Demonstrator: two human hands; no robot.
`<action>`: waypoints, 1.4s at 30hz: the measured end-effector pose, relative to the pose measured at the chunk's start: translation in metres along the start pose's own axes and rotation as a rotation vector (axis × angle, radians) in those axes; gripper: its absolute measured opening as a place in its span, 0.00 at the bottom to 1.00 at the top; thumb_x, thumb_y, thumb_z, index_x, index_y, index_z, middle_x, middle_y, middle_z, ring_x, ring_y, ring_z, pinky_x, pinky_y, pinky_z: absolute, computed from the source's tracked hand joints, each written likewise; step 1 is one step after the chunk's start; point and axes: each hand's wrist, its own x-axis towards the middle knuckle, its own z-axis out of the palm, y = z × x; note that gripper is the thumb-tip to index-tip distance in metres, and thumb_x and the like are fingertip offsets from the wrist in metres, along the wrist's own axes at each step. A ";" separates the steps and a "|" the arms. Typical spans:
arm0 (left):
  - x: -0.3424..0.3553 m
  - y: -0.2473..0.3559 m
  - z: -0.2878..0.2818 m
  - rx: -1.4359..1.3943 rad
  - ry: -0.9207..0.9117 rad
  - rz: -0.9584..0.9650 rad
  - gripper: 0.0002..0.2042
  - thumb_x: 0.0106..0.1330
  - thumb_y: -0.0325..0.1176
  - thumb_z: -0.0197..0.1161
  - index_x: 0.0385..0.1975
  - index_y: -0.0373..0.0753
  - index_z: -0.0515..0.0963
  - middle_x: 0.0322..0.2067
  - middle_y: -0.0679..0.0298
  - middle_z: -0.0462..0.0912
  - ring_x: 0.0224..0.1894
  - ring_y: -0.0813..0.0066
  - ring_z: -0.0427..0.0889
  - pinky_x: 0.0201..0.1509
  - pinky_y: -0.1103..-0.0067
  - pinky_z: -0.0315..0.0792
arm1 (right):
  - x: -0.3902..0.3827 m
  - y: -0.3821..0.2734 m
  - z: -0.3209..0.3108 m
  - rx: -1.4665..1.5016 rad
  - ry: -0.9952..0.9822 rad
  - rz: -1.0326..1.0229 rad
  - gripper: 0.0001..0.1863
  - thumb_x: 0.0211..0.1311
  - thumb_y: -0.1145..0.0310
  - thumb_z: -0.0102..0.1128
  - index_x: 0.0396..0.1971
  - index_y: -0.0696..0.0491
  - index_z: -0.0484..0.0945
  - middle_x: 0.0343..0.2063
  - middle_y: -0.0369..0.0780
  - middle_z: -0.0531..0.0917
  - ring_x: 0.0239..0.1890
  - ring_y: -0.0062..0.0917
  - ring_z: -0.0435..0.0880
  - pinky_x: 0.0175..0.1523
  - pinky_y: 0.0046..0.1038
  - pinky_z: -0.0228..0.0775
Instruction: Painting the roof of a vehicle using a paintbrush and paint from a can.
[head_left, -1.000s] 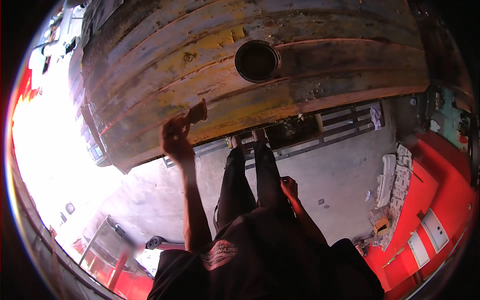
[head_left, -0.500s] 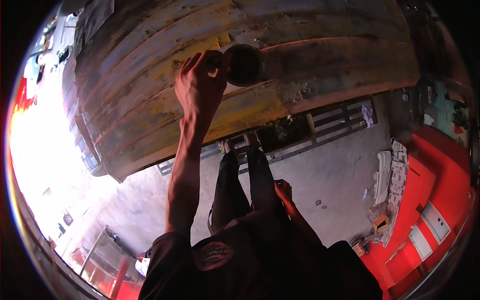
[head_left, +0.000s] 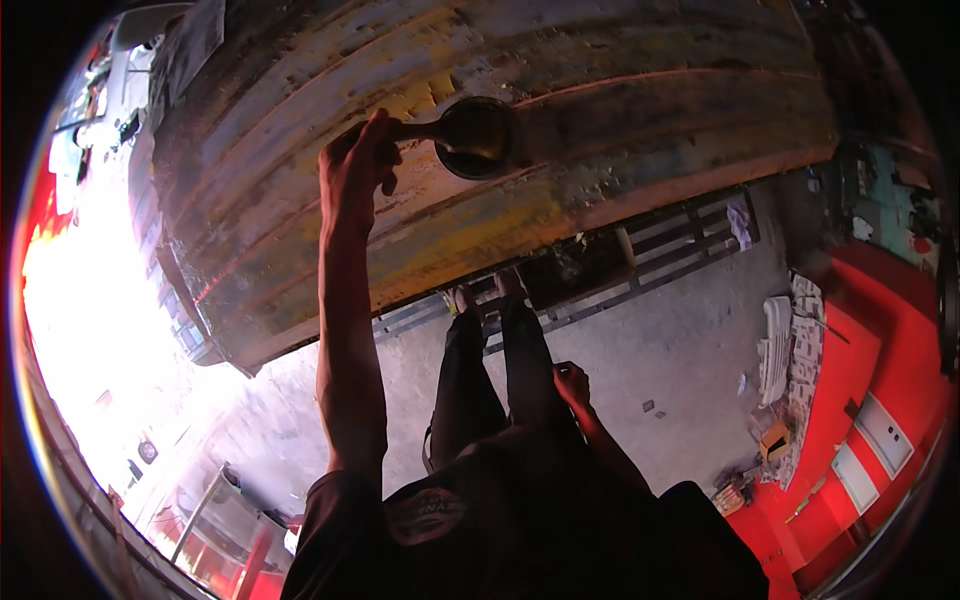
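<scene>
Midway between the left and right edges of the ribbed, paint-flaked surface point(head_left: 640, 110), set in from its near edge, stands a round, dark container point(head_left: 474, 174). Your left hand point(head_left: 362, 160) is just left of it, above the surface, fingers grasping the handle of a brush point(head_left: 460, 130). The handle points right, across the container's rim, and the broad head lies over the open mouth; you cannot tell from this view how far it dips in. A yellow paint patch point(head_left: 405, 100) shows just beyond the handle.

Your right hand point(head_left: 572, 385) hangs by your right thigh, well apart from the surface's near edge. Its fingers are curled inward, but whether they close on anything cannot be told.

Your feet point(head_left: 508, 281) are at a slatted frame point(head_left: 690, 240) along that near edge, and a pale cloth point(head_left: 739, 224) hangs at the frame's right end. Farther right, white chairs point(head_left: 773, 350) stand stacked near a red wall point(head_left: 845, 330), with a cardboard box point(head_left: 775, 441) close to them.
</scene>
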 end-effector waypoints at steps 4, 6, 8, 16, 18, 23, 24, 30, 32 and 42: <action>-0.001 -0.014 -0.041 -0.314 -0.029 -0.061 0.17 0.70 0.42 0.58 0.43 0.31 0.78 0.16 0.69 0.70 0.15 0.83 0.64 0.18 0.83 0.56 | -0.011 -0.030 -0.024 0.022 0.097 -0.124 0.12 0.58 0.57 0.61 0.34 0.48 0.81 0.28 0.43 0.85 0.36 0.41 0.84 0.40 0.41 0.75; -0.013 -0.014 -0.063 -0.348 -0.009 -0.064 0.16 0.70 0.41 0.57 0.43 0.31 0.78 0.17 0.69 0.70 0.15 0.83 0.64 0.18 0.83 0.56 | -0.011 -0.058 -0.049 0.016 0.232 -0.313 0.12 0.56 0.58 0.65 0.34 0.50 0.80 0.25 0.40 0.82 0.29 0.35 0.83 0.36 0.36 0.74; -0.023 -0.021 -0.073 -0.362 0.038 -0.066 0.14 0.71 0.39 0.55 0.41 0.33 0.78 0.18 0.69 0.70 0.16 0.84 0.64 0.18 0.83 0.56 | -0.015 -0.099 -0.089 0.026 0.360 -0.500 0.13 0.54 0.61 0.68 0.37 0.50 0.78 0.25 0.39 0.77 0.28 0.32 0.79 0.33 0.33 0.71; -0.061 -0.095 -0.121 -0.208 0.248 0.008 0.17 0.71 0.44 0.55 0.41 0.33 0.78 0.21 0.66 0.76 0.18 0.82 0.71 0.19 0.84 0.64 | -0.037 -0.332 -0.225 -0.249 0.530 -0.958 0.45 0.39 0.46 0.76 0.57 0.49 0.67 0.51 0.43 0.72 0.49 0.42 0.79 0.43 0.41 0.77; -0.061 -0.113 -0.098 -0.153 0.257 0.075 0.15 0.70 0.41 0.59 0.39 0.33 0.79 0.21 0.65 0.77 0.19 0.83 0.72 0.19 0.84 0.65 | -0.019 -0.356 -0.223 -0.286 0.547 -1.005 0.50 0.35 0.44 0.77 0.60 0.50 0.64 0.52 0.44 0.71 0.49 0.43 0.79 0.43 0.41 0.78; -0.060 -0.133 -0.100 -0.016 0.463 0.173 0.11 0.68 0.37 0.62 0.37 0.34 0.80 0.23 0.64 0.80 0.21 0.83 0.75 0.21 0.84 0.67 | -0.016 -0.386 -0.196 -0.388 0.570 -1.007 0.64 0.24 0.37 0.78 0.64 0.54 0.58 0.55 0.50 0.68 0.50 0.45 0.78 0.43 0.41 0.79; -0.061 -0.129 -0.101 0.099 0.582 0.228 0.11 0.67 0.37 0.62 0.37 0.34 0.80 0.23 0.65 0.81 0.22 0.83 0.76 0.22 0.84 0.68 | -0.016 -0.388 -0.192 -0.387 0.585 -0.996 0.65 0.23 0.37 0.78 0.64 0.54 0.56 0.56 0.51 0.66 0.50 0.45 0.78 0.43 0.41 0.79; -0.067 -0.122 -0.108 0.680 0.796 0.611 0.05 0.66 0.30 0.61 0.35 0.37 0.81 0.28 0.61 0.84 0.27 0.70 0.82 0.31 0.76 0.75 | 0.009 -0.399 -0.172 -0.227 0.667 -1.050 0.65 0.20 0.43 0.83 0.62 0.56 0.58 0.54 0.50 0.65 0.51 0.44 0.75 0.47 0.41 0.77; -0.070 -0.128 -0.093 0.717 0.694 0.623 0.04 0.65 0.28 0.59 0.34 0.38 0.81 0.31 0.58 0.84 0.30 0.63 0.84 0.33 0.73 0.76 | 0.011 -0.402 -0.170 -0.203 0.672 -1.055 0.62 0.21 0.45 0.83 0.60 0.56 0.59 0.53 0.49 0.65 0.51 0.43 0.74 0.47 0.41 0.76; -0.075 -0.129 -0.058 0.488 0.617 0.541 0.04 0.64 0.33 0.64 0.35 0.42 0.80 0.26 0.60 0.83 0.27 0.64 0.83 0.30 0.73 0.74 | 0.016 -0.405 -0.208 -0.260 0.654 -0.986 0.53 0.24 0.53 0.82 0.54 0.63 0.65 0.49 0.46 0.69 0.47 0.41 0.77 0.49 0.39 0.75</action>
